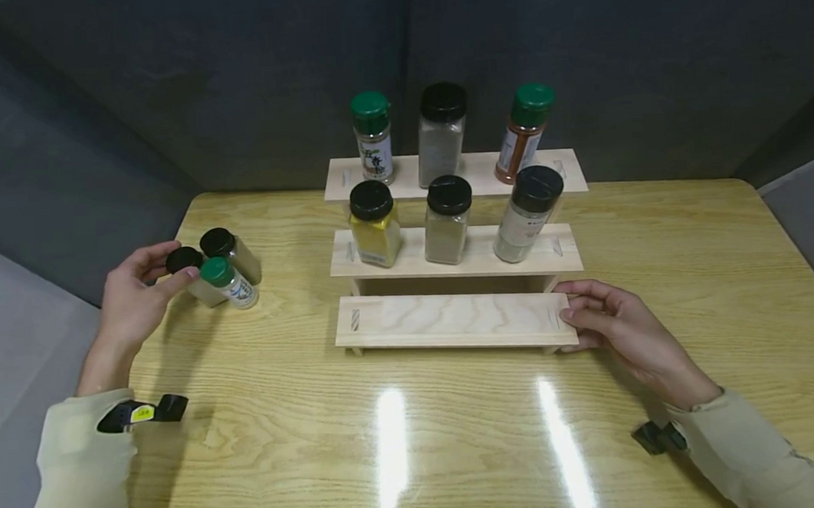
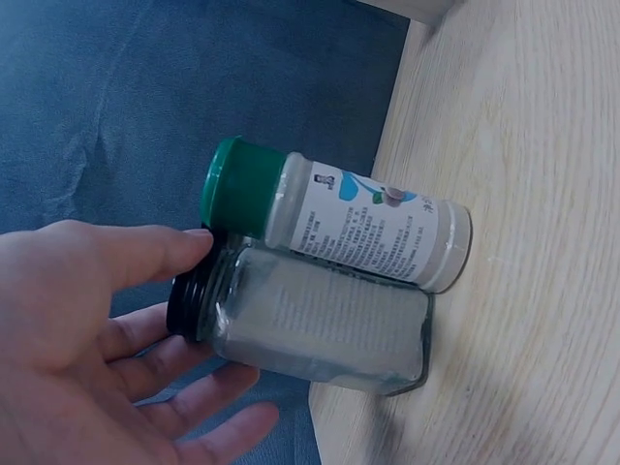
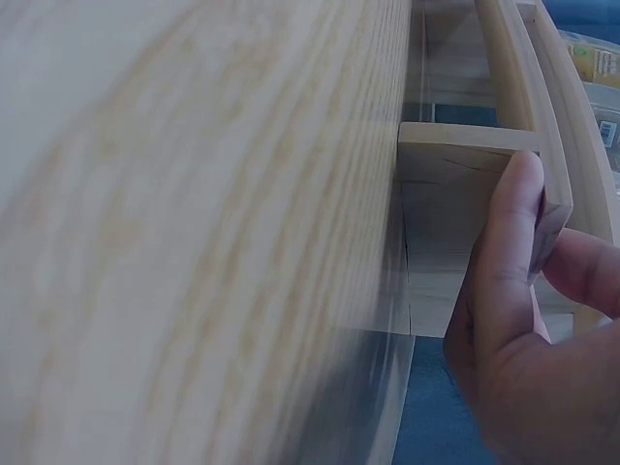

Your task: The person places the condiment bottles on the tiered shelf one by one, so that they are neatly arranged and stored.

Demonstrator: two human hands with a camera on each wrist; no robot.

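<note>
At the left of the head view, my left hand (image 1: 133,297) holds a black-lidded jar (image 1: 206,289) by its lid, thumb on one side and fingers on the other. A green-capped shaker (image 1: 241,292) and a second black-lidded jar (image 1: 244,262) stand close beside it. In the left wrist view the hand (image 2: 126,329) is at the lid of the clear jar (image 2: 320,315), and the green-capped shaker (image 2: 358,218) touches that jar. My right hand (image 1: 628,331) pinches the right end of the lowest shelf (image 1: 452,318); in the right wrist view the fingers (image 3: 513,232) grip its edge.
The middle shelf (image 1: 407,263) bears three black-lidded jars. Two green-capped shakers and a black-lidded jar (image 1: 440,145) stand on the top shelf (image 1: 478,163). Dark partitions (image 1: 287,76) rise behind the wooden table (image 1: 286,444).
</note>
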